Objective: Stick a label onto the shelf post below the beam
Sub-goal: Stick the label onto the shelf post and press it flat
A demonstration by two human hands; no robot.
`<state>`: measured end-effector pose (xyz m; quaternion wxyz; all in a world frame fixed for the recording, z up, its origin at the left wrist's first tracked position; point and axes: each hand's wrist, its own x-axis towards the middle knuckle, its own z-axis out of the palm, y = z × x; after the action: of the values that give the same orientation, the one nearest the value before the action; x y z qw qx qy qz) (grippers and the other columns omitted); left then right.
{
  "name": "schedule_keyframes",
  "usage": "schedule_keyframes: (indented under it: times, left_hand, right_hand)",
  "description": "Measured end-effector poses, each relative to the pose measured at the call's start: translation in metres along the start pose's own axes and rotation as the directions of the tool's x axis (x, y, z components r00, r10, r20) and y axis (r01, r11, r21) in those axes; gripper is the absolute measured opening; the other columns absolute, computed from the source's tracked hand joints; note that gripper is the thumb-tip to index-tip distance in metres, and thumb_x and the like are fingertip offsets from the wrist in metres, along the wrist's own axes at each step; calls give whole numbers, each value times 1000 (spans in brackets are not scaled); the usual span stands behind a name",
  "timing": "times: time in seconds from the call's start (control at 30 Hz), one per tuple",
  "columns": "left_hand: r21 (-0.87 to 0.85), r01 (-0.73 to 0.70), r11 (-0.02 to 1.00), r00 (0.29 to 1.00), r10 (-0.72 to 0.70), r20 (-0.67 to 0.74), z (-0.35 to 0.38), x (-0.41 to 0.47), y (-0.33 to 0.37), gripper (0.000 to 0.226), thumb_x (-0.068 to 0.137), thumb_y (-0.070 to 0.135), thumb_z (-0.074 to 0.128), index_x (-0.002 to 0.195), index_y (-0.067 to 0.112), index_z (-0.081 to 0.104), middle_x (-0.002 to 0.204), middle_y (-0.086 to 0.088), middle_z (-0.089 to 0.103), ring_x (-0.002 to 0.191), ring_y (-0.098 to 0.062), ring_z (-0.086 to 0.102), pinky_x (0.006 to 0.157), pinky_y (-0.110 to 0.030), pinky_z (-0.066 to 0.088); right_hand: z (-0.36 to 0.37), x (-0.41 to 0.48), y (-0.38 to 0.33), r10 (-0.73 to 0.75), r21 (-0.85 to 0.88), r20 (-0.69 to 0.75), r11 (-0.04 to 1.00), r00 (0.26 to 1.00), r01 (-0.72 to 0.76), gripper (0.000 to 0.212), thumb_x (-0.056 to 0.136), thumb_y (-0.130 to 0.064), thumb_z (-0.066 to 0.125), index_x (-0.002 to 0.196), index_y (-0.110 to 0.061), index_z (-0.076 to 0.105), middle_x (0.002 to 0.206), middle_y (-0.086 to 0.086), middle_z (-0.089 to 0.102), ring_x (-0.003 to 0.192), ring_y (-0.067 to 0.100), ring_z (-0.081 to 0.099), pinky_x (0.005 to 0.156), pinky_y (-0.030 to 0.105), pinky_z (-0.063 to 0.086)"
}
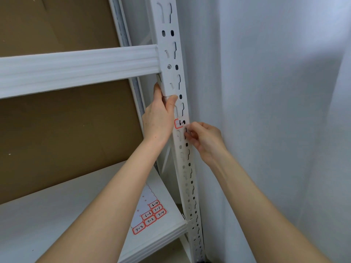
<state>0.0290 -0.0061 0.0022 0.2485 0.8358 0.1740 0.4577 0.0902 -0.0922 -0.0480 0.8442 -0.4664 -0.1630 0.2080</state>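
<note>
Label, small white paper w/ red border and black handwritten "6-" mark (180, 123), sits on front face of white perforated steel shelf post (169, 59), a short way below white ribbed steel beam (76, 70), laid across the slot row. Left part looks flat on the metal; right end is hidden by fingers. Left hand (159, 120) grips post just above the label, thumb on front face, fingers wrapped round the left edge, prob. to steady the upright and give a guide for level. Right hand (206, 142) comes in from wall side, fingers curled and bunched at label's right end; can't tell if it pinches that end or only presses it down. Judged: placing or smoothing stage, right end not yet confirmed stuck. White backing sheet w/ remaining red-bordered labels (150, 215) lies on white shelf board (57, 224) below, near the post, so within easy reach. Brown cardboard back panel (57, 133) behind shelf; pale wall (266, 111) close at right, so little room on that side.
</note>
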Motion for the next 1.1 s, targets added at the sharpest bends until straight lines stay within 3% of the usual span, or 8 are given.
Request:
schedule_keyframes:
  times: [0.1,0.37,0.53,0.63,0.9,1.0,1.1]
  left_hand:
    - [13,4,1000,1000,-4,3,-1,1,0,47,100,36,38,144,22,31,127,1,59,113,-24,56,87,-32,42]
    - [9,-2,1000,1000,2,1,1,1,0,48,100,36,38,145,21,30,130,0,58,114,-22,57,83,-28,41]
    - [12,-3,1000,1000,3,7,1,1,-2,48,100,36,38,145,22,30,125,2,61,111,-22,57,81,-27,39]
    - [12,-11,1000,1000,11,5,0,2,-2,47,100,35,38,145,22,30,123,1,61,108,-22,59,79,-26,39]
    - [3,-13,1000,1000,13,9,1,2,-2,48,100,35,38,146,22,29,130,1,58,113,-21,58,82,-25,40]
    - [4,-15,1000,1000,15,-3,2,2,-4,49,100,36,39,146,21,30,127,1,60,112,-22,58,84,-28,41]
    - [22,-9,1000,1000,9,-16,3,4,-5,49,100,37,38,146,21,30,122,1,62,109,-22,58,79,-27,39]
  right_hand:
    - [-1,-1,-1,18,51,16,999,1000,-18,13,82,-2,66,72,-4,58,53,-2,50,47,5,51,74,23,58]
    - [2,-3,1,-94,-107,-55,990,994,88,11,79,3,57,70,-3,59,51,-4,56,52,9,58,75,27,59]
    - [-4,-1,3,-37,44,7,998,999,37,13,83,3,57,72,-2,58,54,-1,51,48,6,55,77,27,57]
    - [-5,0,4,-60,44,27,997,998,59,8,86,0,59,78,-1,61,63,4,52,51,6,54,75,25,57]
    - [-6,-2,9,-267,-309,-34,919,963,244,4,78,-7,68,81,-4,70,71,5,70,63,11,66,74,28,59]
    - [-5,-1,10,-416,-498,-30,795,909,347,6,78,-13,69,72,-15,69,66,1,69,67,16,68,73,28,57]
    - [-3,0,9,-514,-652,27,641,858,404,15,80,-15,66,68,-23,64,62,-8,65,63,11,63,65,16,49]
